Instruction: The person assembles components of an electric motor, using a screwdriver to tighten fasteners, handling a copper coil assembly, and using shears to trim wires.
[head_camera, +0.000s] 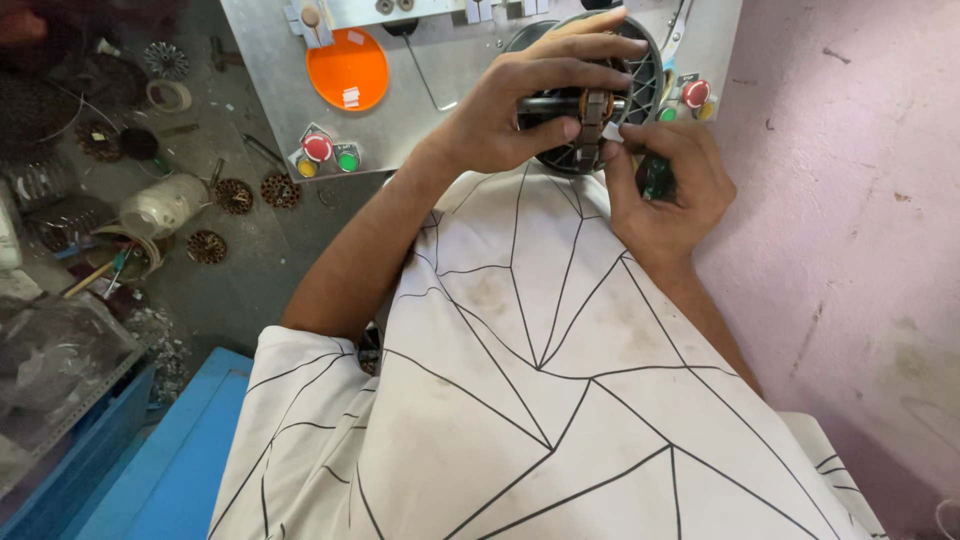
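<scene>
Upper centre of frame: left hand (530, 105), fingers curled around a small wound motor core (596, 108) on a dark shaft. Right hand (665, 190), just right of it, closed on a dark green tool handle (656, 178), fingertips touching the core. Behind: black round fixture (640, 85), metal panel (450, 110), orange disc (347, 68).

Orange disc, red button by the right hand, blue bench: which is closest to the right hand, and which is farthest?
From the right hand:
1. Red button, just above it on the metal panel.
2. Orange disc, across the panel, upper left.
3. Blue bench, far down at the lower left.
</scene>
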